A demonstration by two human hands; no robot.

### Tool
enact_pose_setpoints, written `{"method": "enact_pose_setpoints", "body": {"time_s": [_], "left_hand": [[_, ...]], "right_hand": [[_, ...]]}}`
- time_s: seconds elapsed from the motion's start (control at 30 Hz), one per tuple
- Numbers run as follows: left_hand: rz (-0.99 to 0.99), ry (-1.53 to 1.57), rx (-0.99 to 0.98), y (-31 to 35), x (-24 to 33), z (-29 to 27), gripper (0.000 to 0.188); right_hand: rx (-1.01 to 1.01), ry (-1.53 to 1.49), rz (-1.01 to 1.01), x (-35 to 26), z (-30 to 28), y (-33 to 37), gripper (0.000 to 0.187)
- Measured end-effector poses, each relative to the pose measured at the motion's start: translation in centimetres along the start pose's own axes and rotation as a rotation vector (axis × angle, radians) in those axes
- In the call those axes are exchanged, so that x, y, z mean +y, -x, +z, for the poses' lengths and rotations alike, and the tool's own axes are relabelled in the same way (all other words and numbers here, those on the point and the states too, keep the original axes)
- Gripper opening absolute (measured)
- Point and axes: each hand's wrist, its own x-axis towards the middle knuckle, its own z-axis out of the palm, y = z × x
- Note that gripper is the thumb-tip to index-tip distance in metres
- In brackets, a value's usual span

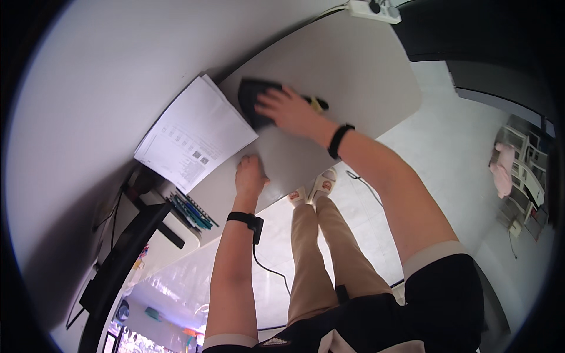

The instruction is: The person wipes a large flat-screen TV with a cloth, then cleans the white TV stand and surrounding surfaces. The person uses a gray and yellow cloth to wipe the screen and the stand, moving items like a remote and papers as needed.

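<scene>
My right hand lies over a dark, soft-looking thing on the grey desk. Its fingers are spread and slightly blurred by motion, pressing on the dark thing's top. A black end with a yellow patch shows past the hand; whether it belongs to the same thing I cannot tell. Near the front edge of the desk rests my left hand, its fingers apart on the surface with nothing visible in them. A stack of white printed sheets lies just beyond my left hand, close to the dark thing.
Along the wall at the back stands a white power strip. A black monitor and several pens and thin books are at the left. A cable hangs from my left wrist. At the far right is a rack with a pink plush thing.
</scene>
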Motion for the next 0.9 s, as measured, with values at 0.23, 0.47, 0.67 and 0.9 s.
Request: {"method": "enact_pose_setpoints", "body": {"time_s": [0.23, 0.47, 0.67, 0.9], "left_hand": [[-0.053, -0.029, 0.024, 0.0, 0.4, 0.4, 0.069], [-0.13, -0.053, -0.044, -0.1, 0.6, 0.6, 0.071], [-0.313, -0.028, -0.043, 0.8, 3.1, -0.1, 0.064], [-0.278, 0.188, 0.227, 1.9, 17.7, 3.9, 0.111]], "right_hand": [[0.361, 0.075, 0.516, 16.2, -2.8, 3.5, 0.046], [0.166, -0.017, 0.252, 10.0, -0.6, -1.4, 0.051], [0.048, -0.11, 0.087, 15.4, -4.9, 4.4, 0.058], [0.081, 0.01, 0.333, 30.2, -7.1, 10.3, 0.057]]}}
